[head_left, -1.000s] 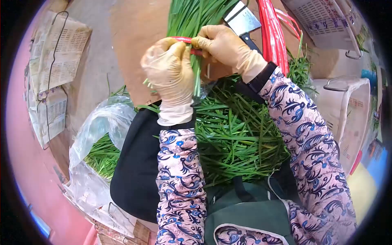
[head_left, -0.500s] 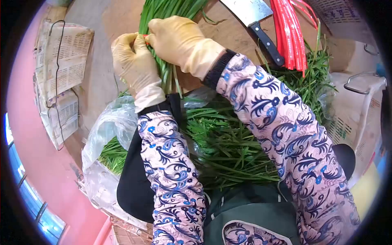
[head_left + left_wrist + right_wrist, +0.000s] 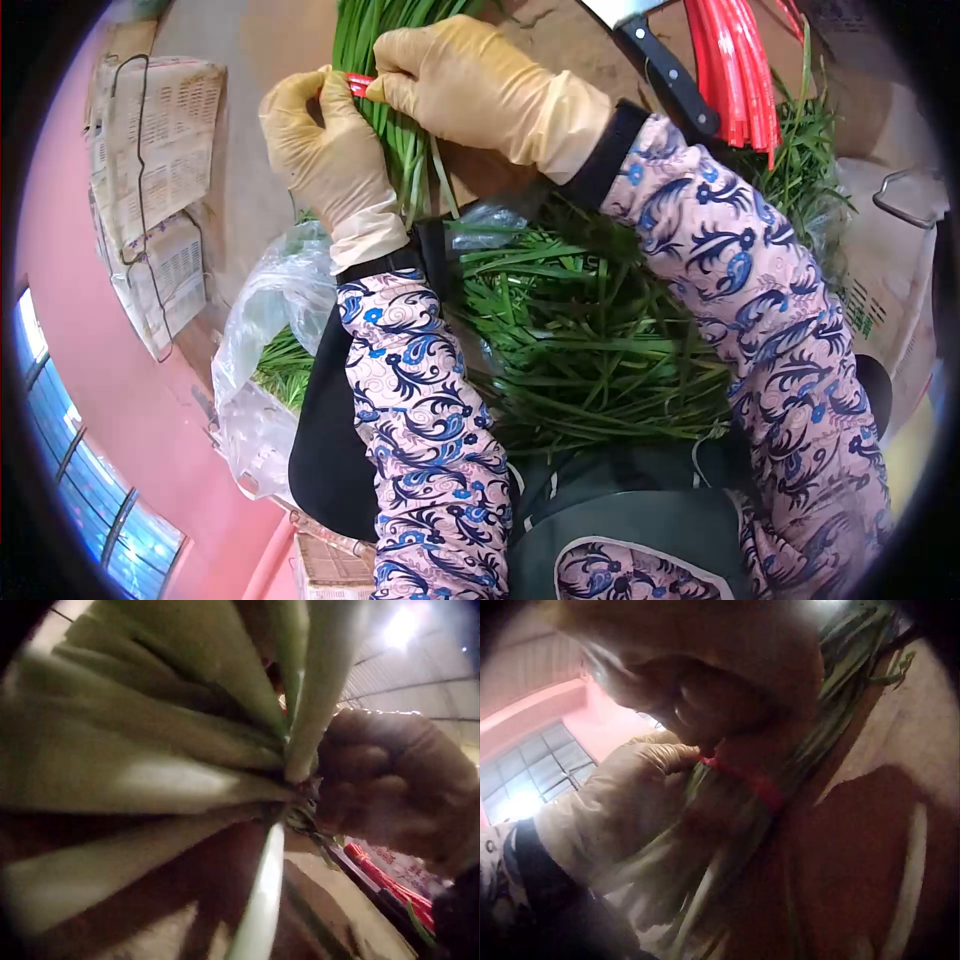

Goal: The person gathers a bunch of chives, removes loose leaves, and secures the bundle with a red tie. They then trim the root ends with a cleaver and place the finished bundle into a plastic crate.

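Observation:
A bunch of long green garlic chives (image 3: 385, 140) lies across the board, a red tie (image 3: 359, 85) wrapped round it near the pale stem ends. My left hand (image 3: 325, 145), in a yellowish glove, pinches the tie at the left side of the bunch. From the right, my gloved right hand (image 3: 480, 90) pinches the same tie between thumb and curled fingers, close to the left fingertips. In the right wrist view the red band (image 3: 761, 791) crosses the stems. The stem ends (image 3: 259, 907) fan out large in the left wrist view.
A cleaver (image 3: 665, 75) and a bundle of red ties (image 3: 735, 80) lie to the right on the brown board (image 3: 545, 35). Loose green leaves (image 3: 600, 350) heap up before my lap. A clear plastic bag (image 3: 245, 400) stands at left, a white crate (image 3: 890, 260) at right.
Both hands have moved left with the bunch and come closer together at the tie. Since half a second ago the right hand has shifted slightly up; the view has turned too.

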A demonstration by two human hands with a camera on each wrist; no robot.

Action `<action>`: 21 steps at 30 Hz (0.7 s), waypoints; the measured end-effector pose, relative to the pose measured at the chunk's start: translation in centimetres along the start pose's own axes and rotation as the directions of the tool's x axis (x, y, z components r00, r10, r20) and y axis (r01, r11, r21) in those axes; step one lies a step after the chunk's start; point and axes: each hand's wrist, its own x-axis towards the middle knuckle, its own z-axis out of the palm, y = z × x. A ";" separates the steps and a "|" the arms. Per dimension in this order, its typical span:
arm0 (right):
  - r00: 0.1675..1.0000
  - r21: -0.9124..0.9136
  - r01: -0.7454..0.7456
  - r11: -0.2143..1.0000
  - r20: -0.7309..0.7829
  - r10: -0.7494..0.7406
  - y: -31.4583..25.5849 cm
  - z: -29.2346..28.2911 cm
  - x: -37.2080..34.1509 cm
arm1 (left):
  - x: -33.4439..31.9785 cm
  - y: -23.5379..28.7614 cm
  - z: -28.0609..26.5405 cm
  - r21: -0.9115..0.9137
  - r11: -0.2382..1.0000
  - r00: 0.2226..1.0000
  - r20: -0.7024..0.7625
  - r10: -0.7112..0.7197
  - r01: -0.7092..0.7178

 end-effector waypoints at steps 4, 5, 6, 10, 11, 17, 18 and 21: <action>0.993 -0.052 0.079 0.996 -0.088 -0.083 0.8 1.1 -0.6 | -0.1 1.1 -0.5 0.030 0.999 1.000 -0.001 0.026 -0.026; 0.989 -0.018 0.108 0.994 -0.101 -0.110 1.4 1.4 -1.1 | -0.2 0.6 -0.6 0.004 1.000 1.000 0.009 -0.024 0.023; 0.987 -0.002 0.113 0.994 -0.113 -0.112 1.4 1.5 -1.5 | 0.0 0.1 -0.5 -0.026 0.998 0.998 0.013 -0.064 0.064; 0.972 -0.070 0.175 0.982 -0.145 -0.183 0.5 0.2 -0.4 | 1.0 0.7 -1.0 0.059 0.998 1.000 0.025 0.000 -0.001; 0.973 -0.100 0.175 0.979 -0.134 -0.188 0.6 0.2 -0.8 | 1.0 1.1 -1.2 0.113 0.993 0.999 0.040 0.035 -0.039; 0.978 -0.170 0.142 0.975 -0.127 -0.164 1.0 1.1 -1.6 | 0.7 -0.3 -0.2 0.086 0.996 0.998 0.059 0.015 -0.020; 0.988 -0.178 0.110 0.978 -0.092 -0.128 0.7 0.7 -1.6 | 1.1 -0.3 -0.1 0.067 0.998 0.998 0.065 0.002 -0.006; 0.997 -0.309 0.076 0.948 -0.009 -0.083 0.9 1.0 -1.2 | 1.9 0.1 -0.6 0.121 0.993 0.984 0.175 -0.019 -0.002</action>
